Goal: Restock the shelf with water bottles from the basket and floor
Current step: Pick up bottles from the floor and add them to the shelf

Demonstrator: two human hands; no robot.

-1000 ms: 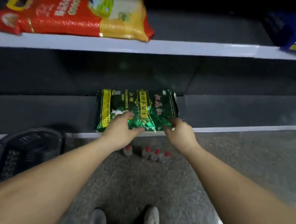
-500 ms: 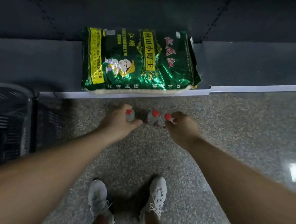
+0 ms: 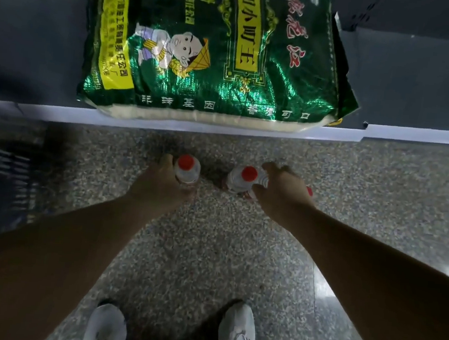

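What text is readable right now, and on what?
"秋田小町王": yellow panel on the green rice bag.
"非转基因" and "香滑可口": white, along the bag's bottom edge.
Red script at the bag's upper right: too stylised to read.
Yellow side strip: small print, blurred.
Bottles: no label readable.

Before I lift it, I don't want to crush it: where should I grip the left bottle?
Probably around the body just below the shoulder, coming from the left, where the left hand already sits. The left bottle stands upright on the floor, red cap up, so a sideways wrap suits it; the right side faces the other bottle.
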